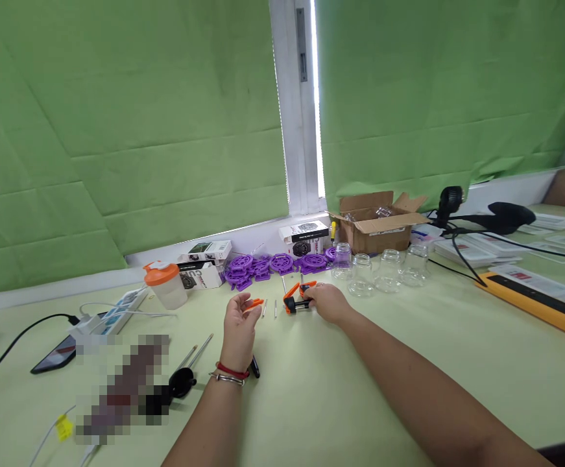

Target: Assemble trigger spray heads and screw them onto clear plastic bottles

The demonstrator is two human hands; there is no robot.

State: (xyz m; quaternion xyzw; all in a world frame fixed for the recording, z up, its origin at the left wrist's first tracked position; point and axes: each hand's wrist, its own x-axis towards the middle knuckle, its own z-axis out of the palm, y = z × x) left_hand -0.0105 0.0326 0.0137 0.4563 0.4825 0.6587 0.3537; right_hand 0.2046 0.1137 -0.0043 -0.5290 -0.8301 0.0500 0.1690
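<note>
My left hand (240,324) is closed, its thumb and fingers around a small orange plastic piece (255,303) that sticks out to the right. A red cord and a metal bangle circle that wrist. Further right, my right hand (329,303) pinches the right side of an orange and black frame-like part (292,303) just at the tabletop. Its fingertips are partly hidden from me. Between both hands lie thin metal rods (276,309). A black pen-like object (255,366) lies beside my left wrist.
Purple plastic parts (282,263) line the back, near small printed boxes (304,239). Glass jars (361,275) and an open carton (379,240) stand back right. An orange-lidded cup (165,285), power strip (124,310) and phone (56,355) are left; a yellow-orange bar (535,305) lies right.
</note>
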